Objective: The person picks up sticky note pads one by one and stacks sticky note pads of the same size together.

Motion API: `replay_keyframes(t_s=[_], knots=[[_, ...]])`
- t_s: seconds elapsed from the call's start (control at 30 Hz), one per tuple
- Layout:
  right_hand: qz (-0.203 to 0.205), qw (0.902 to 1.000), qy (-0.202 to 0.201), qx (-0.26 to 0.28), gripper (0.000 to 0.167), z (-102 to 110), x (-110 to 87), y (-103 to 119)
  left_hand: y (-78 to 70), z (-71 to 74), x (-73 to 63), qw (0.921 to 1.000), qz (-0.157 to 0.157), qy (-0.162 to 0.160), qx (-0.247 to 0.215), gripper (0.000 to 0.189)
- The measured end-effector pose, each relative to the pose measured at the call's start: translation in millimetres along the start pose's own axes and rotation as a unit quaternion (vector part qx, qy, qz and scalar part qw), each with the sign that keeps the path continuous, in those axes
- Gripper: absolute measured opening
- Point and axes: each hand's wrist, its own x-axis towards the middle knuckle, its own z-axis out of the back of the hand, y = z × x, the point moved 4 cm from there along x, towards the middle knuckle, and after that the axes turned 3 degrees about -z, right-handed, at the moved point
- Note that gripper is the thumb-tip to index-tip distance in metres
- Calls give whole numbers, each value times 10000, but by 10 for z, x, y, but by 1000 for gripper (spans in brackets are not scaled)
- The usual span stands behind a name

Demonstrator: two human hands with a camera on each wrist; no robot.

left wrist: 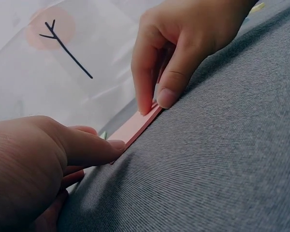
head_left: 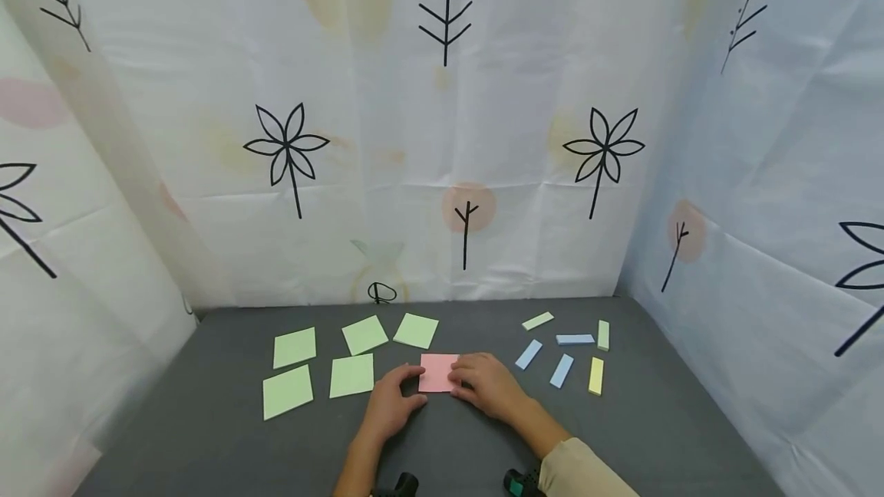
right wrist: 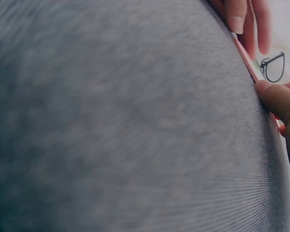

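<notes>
A pink sticky note pad (head_left: 439, 374) lies flat on the grey table, its thickness showing in the left wrist view. My left hand (head_left: 390, 403) holds it at the left side, thumb by the near corner and index finger farther back. On the right side, my right hand (head_left: 486, 386) grips it with bent fingers on top and the thumb (left wrist: 168, 96) against the near edge. Only the fingertips of the left hand (right wrist: 244, 21) and part of the right hand (right wrist: 282, 104) appear in the right wrist view.
Several light green square sticky note pads (head_left: 352, 375) lie to the left and behind. At right are several narrow strips: blue (head_left: 575, 340), green (head_left: 604, 335) and yellow (head_left: 596, 376). A patterned white curtain (head_left: 387, 136) closes off the back and sides of the grey table (head_left: 207, 436).
</notes>
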Motion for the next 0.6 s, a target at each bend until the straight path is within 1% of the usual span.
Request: replay_keyframes(t_s=[0.1, 0.37, 0.5, 0.6], knots=[[91, 9999, 24, -69, 18, -5, 7, 14, 4, 6, -5, 10000, -21, -20, -16, 40], [27, 9995, -184, 246, 16, 7, 1, 13, -3, 8, -10, 10000, -3, -15, -65, 40], [-68, 9992, -143, 359, 17, 7, -9, 11, -7, 6, -12, 10000, -4, 16, -83, 40], [-235, 9985, -63, 489, 18, 9, -18, 6, -14, 6, -10, 10000, 4, 8, -85, 40]])
